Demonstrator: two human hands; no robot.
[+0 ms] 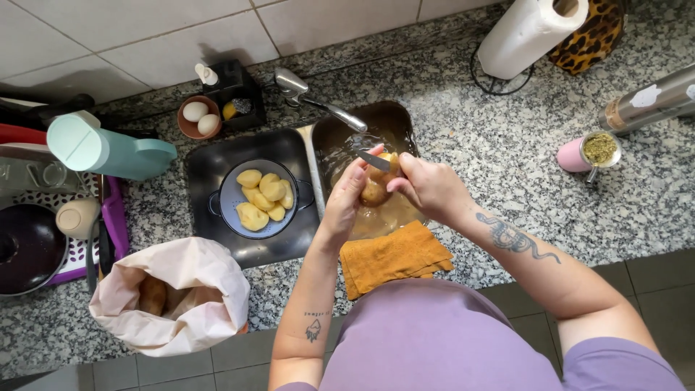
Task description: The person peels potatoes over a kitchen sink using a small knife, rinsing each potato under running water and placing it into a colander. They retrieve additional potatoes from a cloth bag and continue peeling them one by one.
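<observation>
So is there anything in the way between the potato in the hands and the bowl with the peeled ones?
Nothing visible. The potato sits in the left hand over the sink, the right hand holding a knife. The colander lies just left, only the sink's rim between.

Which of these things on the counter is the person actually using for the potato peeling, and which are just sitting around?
In use: brown half-peeled potato, left hand, right hand, steel knife, sink basin, grey colander of peeled potatoes, pale paper potato bag.

Lying about: paper towel roll, bowl of two eggs, orange cloth, teal jug.
</observation>
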